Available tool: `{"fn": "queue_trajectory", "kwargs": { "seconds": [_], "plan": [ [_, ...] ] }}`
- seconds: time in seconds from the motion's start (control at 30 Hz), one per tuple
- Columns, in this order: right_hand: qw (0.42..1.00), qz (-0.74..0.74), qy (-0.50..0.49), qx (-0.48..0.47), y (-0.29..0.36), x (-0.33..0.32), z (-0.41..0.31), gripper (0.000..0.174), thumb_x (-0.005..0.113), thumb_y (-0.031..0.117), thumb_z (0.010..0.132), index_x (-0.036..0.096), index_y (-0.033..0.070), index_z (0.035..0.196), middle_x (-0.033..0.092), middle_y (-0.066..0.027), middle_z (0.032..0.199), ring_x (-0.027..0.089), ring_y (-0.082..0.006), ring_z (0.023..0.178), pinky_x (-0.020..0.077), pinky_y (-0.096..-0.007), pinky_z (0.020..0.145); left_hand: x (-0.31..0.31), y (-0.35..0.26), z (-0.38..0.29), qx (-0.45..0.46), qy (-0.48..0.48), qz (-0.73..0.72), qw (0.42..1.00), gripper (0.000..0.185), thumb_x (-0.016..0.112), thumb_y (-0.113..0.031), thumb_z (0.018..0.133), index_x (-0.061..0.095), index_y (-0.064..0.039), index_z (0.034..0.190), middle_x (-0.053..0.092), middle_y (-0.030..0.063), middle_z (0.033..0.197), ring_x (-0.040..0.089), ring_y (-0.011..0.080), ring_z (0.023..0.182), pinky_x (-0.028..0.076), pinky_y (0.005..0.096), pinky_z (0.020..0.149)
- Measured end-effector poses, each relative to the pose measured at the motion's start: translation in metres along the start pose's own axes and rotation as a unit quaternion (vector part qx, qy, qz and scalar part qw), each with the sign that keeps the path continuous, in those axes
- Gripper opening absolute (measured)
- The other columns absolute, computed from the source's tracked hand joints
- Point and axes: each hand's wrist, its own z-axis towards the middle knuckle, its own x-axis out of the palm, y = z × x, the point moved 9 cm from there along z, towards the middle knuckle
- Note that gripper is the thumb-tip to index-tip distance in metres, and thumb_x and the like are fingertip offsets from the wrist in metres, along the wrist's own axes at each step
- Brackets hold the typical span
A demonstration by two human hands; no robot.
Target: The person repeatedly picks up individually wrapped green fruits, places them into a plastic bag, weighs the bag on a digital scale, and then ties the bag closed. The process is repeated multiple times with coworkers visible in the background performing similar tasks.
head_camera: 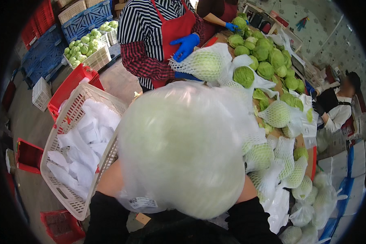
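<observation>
A large translucent plastic bag (183, 146) fills the middle of the view, close to the camera and blurred. Pale green, rounded contents, likely cabbages, show through it. Near its lower left is a printed label (142, 202). My left wrist (109, 180) and my right wrist (247, 190) come out of black sleeves and pass behind the bag, one on each side. Both hands hold it up between them; the fingers are hidden. To the right of the bag lie cabbages in white foam nets (259, 155) on the table.
At left stands a beige plastic crate (61, 195) of white foam nets (79, 152). Loose cabbages (265, 61) are heaped at the table's far end. A co-worker's blue-gloved hand (186, 45) touches a netted cabbage (206, 64). Bagged cabbages (320, 207) sit at lower right.
</observation>
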Motion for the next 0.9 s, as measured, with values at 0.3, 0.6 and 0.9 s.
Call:
{"fn": "queue_trajectory", "kwargs": {
  "seconds": [0.3,0.6,0.9],
  "plan": [
    [0.92,-0.129,0.334,-0.159,0.181,-0.013,-0.168,0.032,0.058,0.029,0.088,0.065,0.0,0.099,0.065,-0.0105,0.102,0.063,-0.0216,0.089,0.05,-0.0323,0.075,0.112,-0.132,-0.204,0.045,0.308,-0.172,0.935,0.026,0.066,-0.023,0.084,0.064,-0.001,0.097,0.065,0.007,0.091,0.063,0.0159,0.079,0.051,0.0301,0.071],
    [0.732,-0.66,0.138,-0.099,0.22,-0.155,-0.308,0.03,0.069,0.01,0.062,0.069,0.012,0.092,0.063,-0.0076,0.092,0.061,-0.029,0.082,0.0475,-0.0361,0.065,0.087,-0.123,-0.373,0.311,0.491,0.67,0.462,0.011,0.062,-0.021,0.07,0.056,-0.014,0.075,0.049,0.0003,0.063,0.052,0.0187,0.053,0.04,0.0321,0.047],
    [0.838,-0.535,-0.056,-0.093,0.209,-0.198,-0.348,0.029,0.061,0.016,0.087,0.063,0.007,0.115,0.066,-0.0108,0.099,0.061,-0.0196,0.093,0.046,-0.0285,0.082,0.079,-0.193,-0.365,0.396,0.191,0.756,0.486,0.032,0.062,0.001,0.067,0.061,-0.009,0.097,0.055,0.0066,0.081,0.054,0.0233,0.074,0.044,0.0347,0.066]
  ]
}}
